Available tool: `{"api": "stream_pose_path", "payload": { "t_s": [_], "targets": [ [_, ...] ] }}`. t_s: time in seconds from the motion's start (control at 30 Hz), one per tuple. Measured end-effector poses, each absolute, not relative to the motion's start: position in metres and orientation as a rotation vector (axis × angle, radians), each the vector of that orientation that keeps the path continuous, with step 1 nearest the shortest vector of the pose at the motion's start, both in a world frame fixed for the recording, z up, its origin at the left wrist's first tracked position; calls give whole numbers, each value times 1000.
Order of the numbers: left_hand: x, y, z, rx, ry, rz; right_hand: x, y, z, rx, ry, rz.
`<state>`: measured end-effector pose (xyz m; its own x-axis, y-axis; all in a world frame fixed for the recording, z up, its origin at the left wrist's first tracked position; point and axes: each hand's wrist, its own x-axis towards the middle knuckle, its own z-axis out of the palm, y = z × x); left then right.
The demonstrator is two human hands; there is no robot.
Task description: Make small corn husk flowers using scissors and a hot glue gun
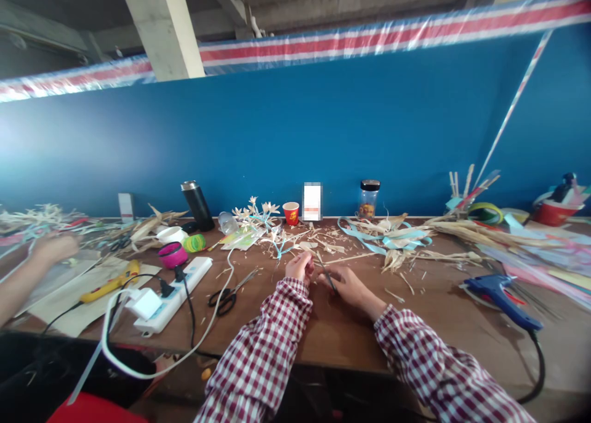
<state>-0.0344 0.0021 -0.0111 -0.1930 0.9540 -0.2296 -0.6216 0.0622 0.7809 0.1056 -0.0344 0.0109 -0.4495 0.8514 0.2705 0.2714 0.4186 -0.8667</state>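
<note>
My left hand (299, 267) and my right hand (347, 286) meet over the brown table (341, 330), both in red checked sleeves. The left fingers pinch a small pale strip of dried husk (308, 258). The right fingers are closed around a thin dark stick (329, 278) that slants toward the left hand. Husk scraps (323, 241) lie just beyond both hands. Black scissors (227, 297) rest to the left of my left hand.
A white power strip (178, 294) with cables lies at left, beside a pink cup (172, 255) and a yellow tool (111, 281). A blue glue gun (501, 294) sits at right. Another person's hand (53, 249) works at far left. Bottles, a red cup (290, 213) and a jar (369, 199) line the blue wall.
</note>
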Motion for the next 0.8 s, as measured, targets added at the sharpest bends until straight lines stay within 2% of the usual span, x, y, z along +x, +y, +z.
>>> {"api": "stream_pose_path", "payload": {
  "t_s": [0.8],
  "targets": [
    [-36, 3, -11, 473, 955, 1502, 106, -31, 8, -967, -1974, 1053]
  ]
}}
